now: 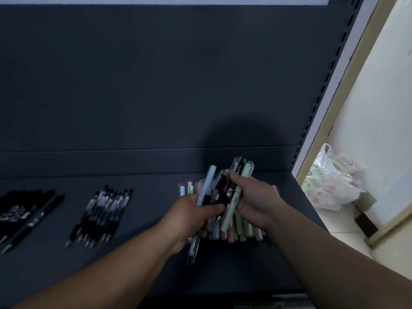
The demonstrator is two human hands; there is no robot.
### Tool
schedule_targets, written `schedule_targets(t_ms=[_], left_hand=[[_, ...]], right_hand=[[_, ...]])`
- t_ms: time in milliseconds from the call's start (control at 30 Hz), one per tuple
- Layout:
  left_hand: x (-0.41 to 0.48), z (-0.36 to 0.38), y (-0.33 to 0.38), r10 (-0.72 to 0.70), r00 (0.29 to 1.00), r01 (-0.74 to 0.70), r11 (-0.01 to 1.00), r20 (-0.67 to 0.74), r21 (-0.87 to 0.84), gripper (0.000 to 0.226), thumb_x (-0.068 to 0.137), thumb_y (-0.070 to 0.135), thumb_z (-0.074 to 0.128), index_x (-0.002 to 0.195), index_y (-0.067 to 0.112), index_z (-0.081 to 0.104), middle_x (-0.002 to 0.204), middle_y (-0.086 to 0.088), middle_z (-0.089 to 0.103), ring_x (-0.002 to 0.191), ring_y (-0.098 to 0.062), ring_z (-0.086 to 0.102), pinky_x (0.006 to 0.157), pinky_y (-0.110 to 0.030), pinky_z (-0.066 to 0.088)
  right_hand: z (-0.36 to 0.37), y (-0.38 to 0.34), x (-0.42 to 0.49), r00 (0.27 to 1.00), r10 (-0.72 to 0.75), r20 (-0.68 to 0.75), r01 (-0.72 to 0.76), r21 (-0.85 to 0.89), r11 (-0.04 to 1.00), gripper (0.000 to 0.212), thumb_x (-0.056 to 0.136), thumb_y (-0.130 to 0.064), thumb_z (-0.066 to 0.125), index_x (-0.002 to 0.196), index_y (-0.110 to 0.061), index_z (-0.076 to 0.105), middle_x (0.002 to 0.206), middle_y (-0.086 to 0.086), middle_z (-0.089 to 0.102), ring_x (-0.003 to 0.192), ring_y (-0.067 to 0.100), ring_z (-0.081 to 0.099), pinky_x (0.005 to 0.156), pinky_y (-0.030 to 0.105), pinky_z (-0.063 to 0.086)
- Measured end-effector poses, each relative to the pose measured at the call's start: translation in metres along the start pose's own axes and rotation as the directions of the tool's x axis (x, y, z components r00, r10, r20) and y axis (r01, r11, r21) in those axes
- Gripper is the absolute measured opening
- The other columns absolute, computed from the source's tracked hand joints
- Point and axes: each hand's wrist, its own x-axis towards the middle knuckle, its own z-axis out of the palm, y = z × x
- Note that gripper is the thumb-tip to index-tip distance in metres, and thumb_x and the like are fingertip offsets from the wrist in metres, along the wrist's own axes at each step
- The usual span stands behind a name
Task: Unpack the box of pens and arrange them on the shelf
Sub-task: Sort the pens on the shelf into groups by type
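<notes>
pens in a mixed bundle, pale blue, mint green and black, are held just above the shelf near its right end. left grip and right grip both curl round it. pastel pens lie on the shelf beneath; printing too blurred to read.

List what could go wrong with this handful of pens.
The loose bundle of mixed pens gripped by the left hand and right hand might slip and scatter the row of pastel pens lying below on the dark shelf.
The clear pen hanging beneath the left hand may drop out.
</notes>
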Motion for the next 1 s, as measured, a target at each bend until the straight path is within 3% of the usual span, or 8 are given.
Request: schedule_targets(t_ms=[233,367,433,500,667,867,933,1000], left_hand=[[0.012,-0.015,-0.004,-0.025,0.993,0.021,0.999,-0.117,-0.034,0.028,0.078,0.023,0.077,0.096,0.003,0.068,0.061,0.002,0.057,0.046,-0.008,0.047,0.048,-0.024,0.041],[0.017,-0.021,-0.003,-0.04,0.993,0.038,0.999,-0.114,-0.014,0.031,0.078,0.027,0.077,0.1,0.006,0.067,0.068,-0.001,0.059,0.048,-0.008,0.048,0.051,-0.024,0.042],[0.018,-0.023,-0.001,-0.034,0.995,0.035,0.999,-0.098,0.004,0.034,0.078,0.028,0.076,0.102,0.006,0.067,0.069,-0.001,0.057,0.046,-0.007,0.047,0.051,-0.024,0.042],[0.019,-0.026,-0.001,-0.023,0.997,0.024,1.0,-0.073,0.015,0.037,0.079,0.029,0.075,0.104,0.003,0.066,0.068,-0.001,0.056,0.045,-0.006,0.047,0.05,-0.025,0.041],[0.018,-0.036,0.0,-0.016,0.999,0.017,0.999,-0.04,0.046,0.035,0.08,0.028,0.074,0.101,0.001,0.065,0.061,0.004,0.055,0.047,-0.006,0.048,0.052,-0.023,0.043],[0.01,-0.05,0.003,-0.03,0.999,0.029,0.999,0.011,0.038,0.028,0.081,0.03,0.073,0.098,0.009,0.067,0.069,0.004,0.06,0.047,-0.004,0.049,0.049,-0.02,0.044],[0.007,-0.055,0.005,-0.034,0.999,0.033,0.999,0.034,0.009,0.024,0.081,0.028,0.073,0.097,0.01,0.068,0.064,0.006,0.062,0.045,-0.004,0.049,0.047,-0.02,0.043],[0.004,-0.062,0.006,-0.036,0.997,0.035,0.999,0.075,0.012,0.021,0.081,0.027,0.073,0.095,0.013,0.069,0.064,0.006,0.065,0.048,-0.006,0.051,0.048,-0.021,0.044]], right_hand=[[-0.022,-0.015,0.013,0.975,-0.07,-0.209,-0.022,-0.408,0.913,0.032,0.093,-0.021,0.062,0.116,-0.001,0.054,0.11,0.015,0.063,0.094,0.025,0.066,0.087,0.041,0.056],[-0.023,-0.005,0.009,0.951,-0.262,-0.164,-0.05,-0.918,0.395,0.074,0.08,-0.025,0.075,0.143,-0.012,0.038,0.119,0.006,0.059,0.098,0.02,0.06,0.079,0.027,0.05],[-0.022,0.001,0.007,0.932,-0.352,-0.08,-0.022,-0.986,0.166,0.07,0.079,-0.027,0.075,0.14,-0.019,0.043,0.127,0.002,0.057,0.093,0.012,0.052,0.065,0.015,0.038],[-0.022,0.005,0.008,0.918,-0.392,-0.053,-0.023,-0.996,0.08,0.064,0.08,-0.027,0.072,0.138,-0.022,0.046,0.13,0.0,0.055,0.094,0.01,0.05,0.065,0.013,0.031],[-0.013,0.011,0.006,0.872,-0.483,-0.085,-0.021,-0.991,0.136,0.057,0.085,-0.043,0.065,0.135,-0.019,0.051,0.129,0.0,0.058,0.113,0.015,0.055,0.073,0.012,0.028],[-0.007,0.015,0.0,0.838,-0.543,-0.046,-0.007,-0.997,0.075,0.041,0.085,-0.025,0.065,0.125,-0.02,0.06,0.12,0.0,0.063,0.101,0.014,0.059,0.067,0.011,0.028],[0.002,0.015,-0.002,0.782,-0.621,-0.059,0.077,-0.979,0.189,0.029,0.088,-0.036,0.063,0.113,-0.023,0.067,0.108,-0.006,0.067,0.086,0.005,0.06,0.065,0.014,0.035],[0.018,0.015,-0.004,0.836,-0.531,-0.134,0.191,-0.837,0.512,0.024,0.088,-0.044,0.062,0.101,-0.025,0.07,0.096,-0.011,0.07,0.074,-0.001,0.061,0.06,0.012,0.041]])
